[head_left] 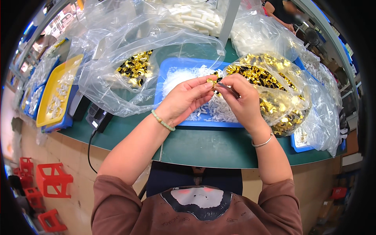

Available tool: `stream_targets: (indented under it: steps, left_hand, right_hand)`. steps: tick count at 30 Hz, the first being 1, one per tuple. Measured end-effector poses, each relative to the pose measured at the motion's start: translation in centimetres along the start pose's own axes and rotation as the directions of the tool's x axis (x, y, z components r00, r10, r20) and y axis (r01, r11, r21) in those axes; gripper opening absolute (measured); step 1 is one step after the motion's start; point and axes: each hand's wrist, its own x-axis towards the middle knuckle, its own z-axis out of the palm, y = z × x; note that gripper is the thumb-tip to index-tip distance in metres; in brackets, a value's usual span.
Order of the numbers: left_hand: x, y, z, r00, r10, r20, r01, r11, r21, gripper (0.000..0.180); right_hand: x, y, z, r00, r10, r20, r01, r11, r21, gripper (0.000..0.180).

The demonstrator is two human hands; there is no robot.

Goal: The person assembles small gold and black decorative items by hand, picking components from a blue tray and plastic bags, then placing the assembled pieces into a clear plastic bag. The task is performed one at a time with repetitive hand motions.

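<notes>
Over the blue tray (213, 124), my left hand (183, 98) pinches a small shiny gold piece (212, 82) between thumb and forefinger. My right hand (246, 101) closes on a thin dark metal tool (230, 90), perhaps tweezers, its tip meeting the gold piece. My fingers partly cover both. Small white plastic pieces (221, 109) are heaped in the tray beneath my hands. Close to my right hand, a clear bag of gold pieces (280, 100) overlaps the tray's right end.
On the green table (203, 145), another clear bag holds gold pieces (135, 69). Farther back are bags of white tubular parts (196, 17). A yellow tray (53, 111) and a black device (98, 116) with a cable stand left. Red stools (54, 180) are on the floor.
</notes>
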Motion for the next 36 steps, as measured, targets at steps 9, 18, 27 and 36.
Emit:
stream_targets:
  steps: [9, 18, 27, 36]
  left_hand:
    - [-0.1, -0.2, 0.0, 1.0, 0.018, 0.0, -0.018, 1.0, 0.018, 0.039]
    - [-0.2, 0.0, 0.1, 0.997, -0.016, -0.071, 0.017, 1.0, 0.023, 0.038]
    - [-0.1, 0.0, 0.0, 0.996, -0.061, -0.065, 0.066, 0.994, 0.087, 0.032]
    - [-0.1, -0.2, 0.2, 0.996, -0.053, -0.071, 0.064, 0.983, 0.17, 0.029]
  right_hand:
    - [0.2, 0.7, 0.3, 0.98, -0.196, 0.034, 0.199, 0.974, -0.106, 0.017]
    - [0.1, 0.1, -0.1, 0.989, -0.119, 0.086, 0.128, 0.986, -0.108, 0.014]
    - [0.4, 0.8, -1.2, 0.965, -0.175, 0.196, 0.208, 0.965, -0.16, 0.013]
    - [0.3, 0.0, -1.8, 0.967, 0.1, 0.234, -0.093, 0.995, -0.04, 0.01]
